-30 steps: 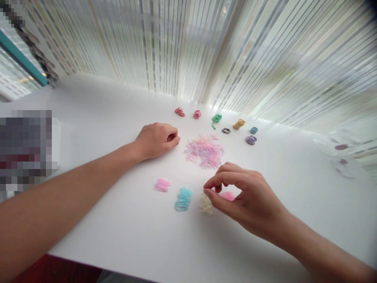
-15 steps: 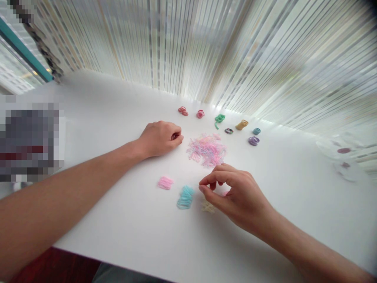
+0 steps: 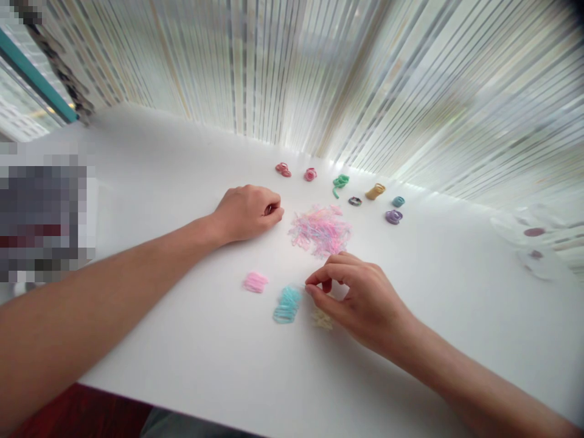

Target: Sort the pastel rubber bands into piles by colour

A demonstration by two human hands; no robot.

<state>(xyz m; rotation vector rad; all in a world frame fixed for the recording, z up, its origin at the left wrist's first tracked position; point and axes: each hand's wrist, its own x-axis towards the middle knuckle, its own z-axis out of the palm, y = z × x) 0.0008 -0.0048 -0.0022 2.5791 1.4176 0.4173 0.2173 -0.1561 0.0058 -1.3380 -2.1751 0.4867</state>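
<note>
My left hand [image 3: 250, 213] rests on the white table, fingers curled loosely in, with nothing visible in the hollow between thumb and forefinger. Just to its right lies a loose mixed pile of thin elastic bands [image 3: 320, 230] in pink, lilac and pale blue. My right hand [image 3: 353, 289] hovers low in front of this pile, thumb and forefinger pinched on a faint, thin elastic band. Its fingertips are beside a heap of light-blue bands [image 3: 287, 305]. Under the hand, partly covered, are cream bands [image 3: 322, 319]. Farther left is a small stack of pink bands [image 3: 255, 282].
Along the back of the table [image 3: 182, 353] lie coiled hair ties: red [image 3: 283, 170], pink [image 3: 310, 174], green [image 3: 340, 181], mustard [image 3: 375, 191], teal [image 3: 398, 201] and purple [image 3: 393, 216]. A string curtain [image 3: 283, 73] hangs behind. Clear plastic [image 3: 533, 261] lies far right.
My right hand has shifted slightly left, its pinched fingertips closer to the light-blue bands. My left hand has stayed in place.
</note>
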